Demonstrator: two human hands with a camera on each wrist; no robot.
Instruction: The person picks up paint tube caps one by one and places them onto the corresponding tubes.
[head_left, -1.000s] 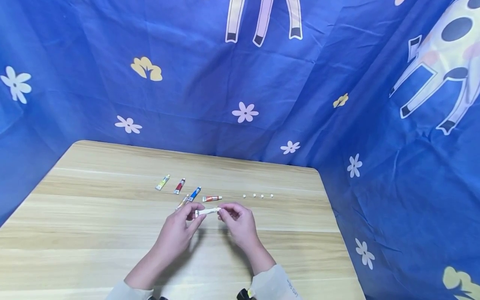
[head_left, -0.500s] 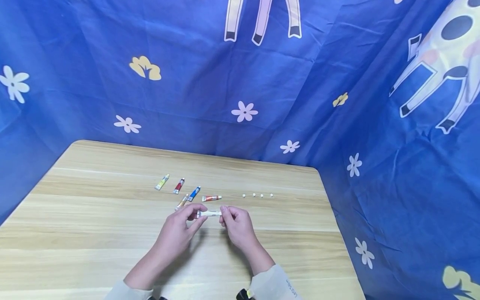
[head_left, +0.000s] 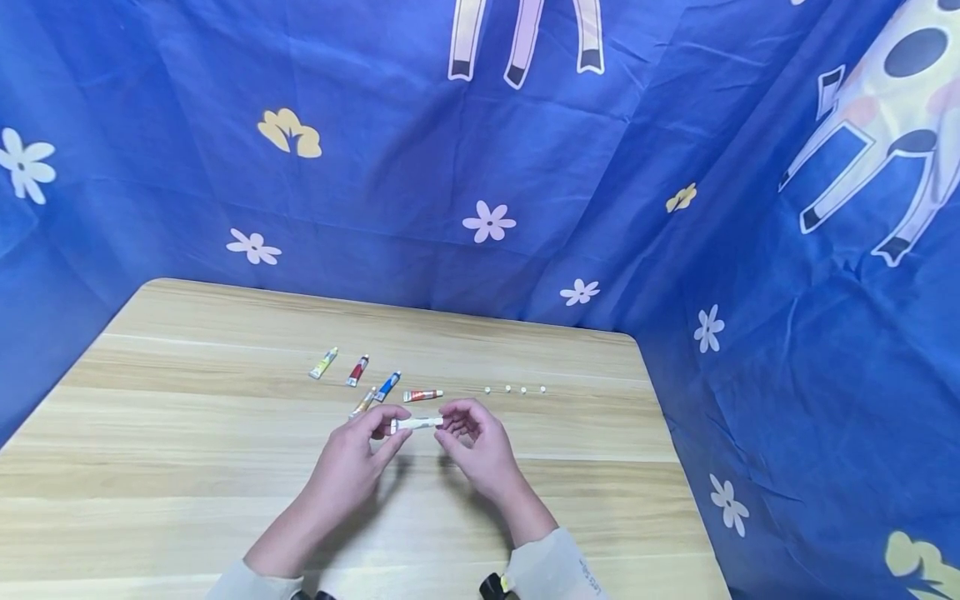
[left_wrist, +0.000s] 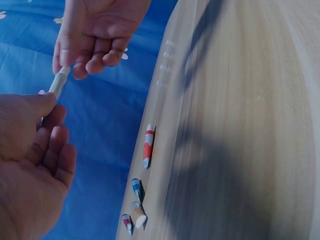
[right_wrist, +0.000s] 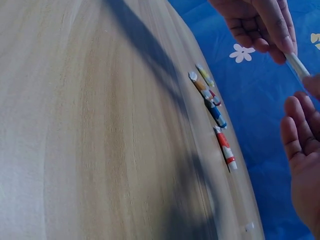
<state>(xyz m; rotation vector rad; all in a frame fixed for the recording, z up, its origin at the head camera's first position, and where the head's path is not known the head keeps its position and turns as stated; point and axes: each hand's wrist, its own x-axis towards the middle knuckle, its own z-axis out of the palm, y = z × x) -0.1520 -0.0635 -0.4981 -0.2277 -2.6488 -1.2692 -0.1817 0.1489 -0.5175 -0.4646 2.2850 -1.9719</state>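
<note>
A white paint tube [head_left: 417, 423] is held level above the table between both hands. My left hand [head_left: 360, 446] pinches its flat end between thumb and fingers. Thumb and forefinger of my right hand [head_left: 480, 446] pinch the cap end, while its other fingers lie loosely curled, as the left wrist view shows. Behind the hands lie an orange-red tube [head_left: 423, 396], a blue tube [head_left: 387, 386], an ochre tube [head_left: 363, 402], a dark red tube [head_left: 357, 371] and a yellow-green tube [head_left: 324, 363]. The cap itself is largely covered by the right fingertips in the wrist views.
Several small white caps [head_left: 523, 390] lie in a loose row to the right of the tubes. The wooden table [head_left: 187, 467] ends at a blue patterned cloth [head_left: 375, 167] hanging behind and to the right.
The right hand's fingers closed and turned at the tube's cap end half a second ago, and now they are spread wider around it. The left hand keeps its pinch almost in place.
</note>
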